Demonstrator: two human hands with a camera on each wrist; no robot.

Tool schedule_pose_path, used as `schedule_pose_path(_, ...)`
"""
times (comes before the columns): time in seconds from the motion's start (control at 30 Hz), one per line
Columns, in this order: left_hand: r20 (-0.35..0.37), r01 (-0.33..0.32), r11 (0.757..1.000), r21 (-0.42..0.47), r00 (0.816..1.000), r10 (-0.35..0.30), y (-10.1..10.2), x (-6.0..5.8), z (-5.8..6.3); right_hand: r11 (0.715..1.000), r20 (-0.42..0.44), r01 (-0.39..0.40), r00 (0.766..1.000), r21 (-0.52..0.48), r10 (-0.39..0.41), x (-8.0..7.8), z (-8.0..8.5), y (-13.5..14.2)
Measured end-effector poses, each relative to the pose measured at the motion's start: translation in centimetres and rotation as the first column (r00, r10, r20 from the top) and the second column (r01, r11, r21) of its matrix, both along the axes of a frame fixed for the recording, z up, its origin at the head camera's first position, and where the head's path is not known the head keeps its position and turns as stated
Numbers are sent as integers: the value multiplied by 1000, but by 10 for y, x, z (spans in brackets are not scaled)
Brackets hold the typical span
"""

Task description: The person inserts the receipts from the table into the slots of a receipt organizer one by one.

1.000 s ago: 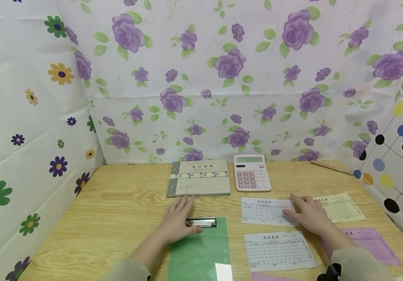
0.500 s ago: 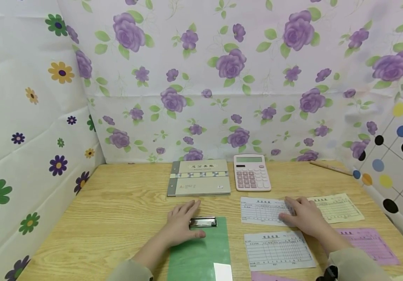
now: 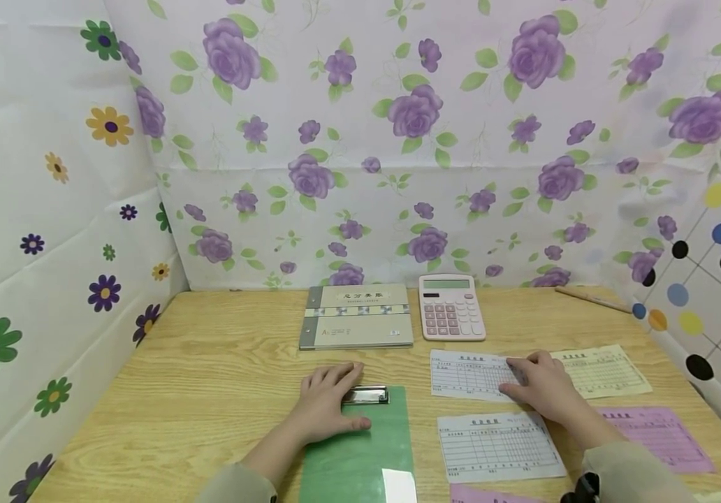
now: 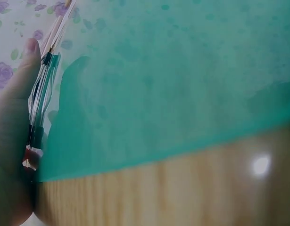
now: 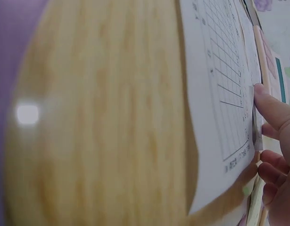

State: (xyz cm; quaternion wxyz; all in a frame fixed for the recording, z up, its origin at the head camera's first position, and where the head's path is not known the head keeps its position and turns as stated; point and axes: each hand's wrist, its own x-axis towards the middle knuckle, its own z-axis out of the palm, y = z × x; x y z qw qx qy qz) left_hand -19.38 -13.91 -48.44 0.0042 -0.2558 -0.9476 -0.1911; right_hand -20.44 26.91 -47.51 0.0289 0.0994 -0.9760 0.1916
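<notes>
My left hand (image 3: 325,405) rests on the top left of a green clipboard (image 3: 360,454), beside its metal clip (image 3: 367,395). Its thumb lies over the green surface and the fingers are loosely spread; the thumb (image 4: 24,73) also shows in the left wrist view. My right hand (image 3: 545,391) rests over the right end of a white printed slip (image 3: 467,374), thumb and index fingertips apart on it. That end of the slip is hidden under the hand. In the right wrist view the other fingers (image 5: 274,162) bend loosely near the paper.
Behind the clipboard lies a ledger book (image 3: 357,318), with a pink calculator (image 3: 451,307) to its right. Around my right arm are a second white slip (image 3: 499,447), a yellow slip (image 3: 608,370) and a pink slip (image 3: 662,436). A pen (image 3: 593,299) lies at the back right.
My left hand has drawn back from the ledger and slid right over the clip. The right hand has shifted slightly left over the white slip; the papers have not visibly moved.
</notes>
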Motion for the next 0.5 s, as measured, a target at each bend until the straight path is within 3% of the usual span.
schedule_pose_path(0.5,-24,3,999,-41,1000,-4,-1,0,-2,1000,80,20,997,-17,-19,-2,7,-6)
